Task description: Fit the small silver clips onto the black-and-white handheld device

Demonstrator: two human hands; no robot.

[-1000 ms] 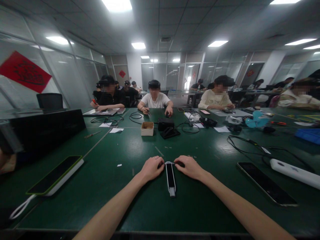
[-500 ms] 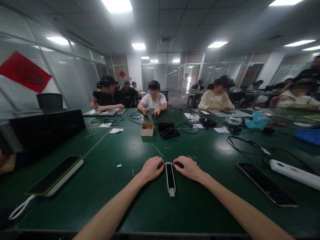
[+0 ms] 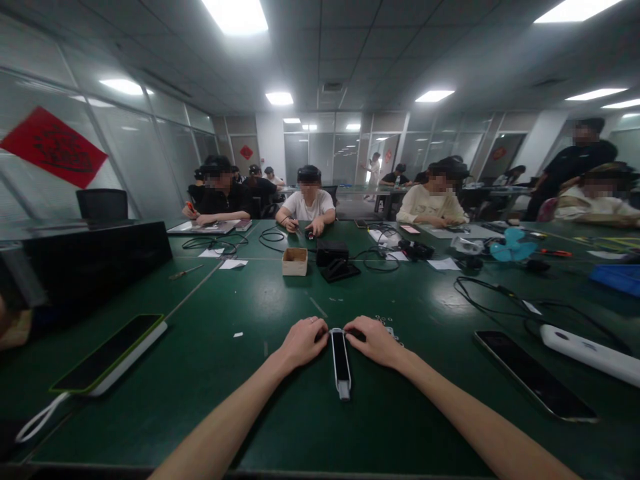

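A slim device with a pale frame and a long black face lies lengthwise on the green table, its narrow pale end towards me. My left hand rests at its far left corner, fingers curled and thumb and forefinger together at the edge. Opposite it, my right hand pinches at the far right corner, also with curled fingers. The fingertips are too small to show exactly how they grip. Several tiny rings and small pale pieces lie just beyond my right hand, partly hidden by it.
On the left lies a green-edged phone on a white block. To the right are a dark phone, a white power strip and black cables. Ahead stand a small open box and a black stand. Co-workers sit across the table.
My hands and the slim device keep almost the same places. The view has shifted slightly, and a standing person at the far right now shows more fully.
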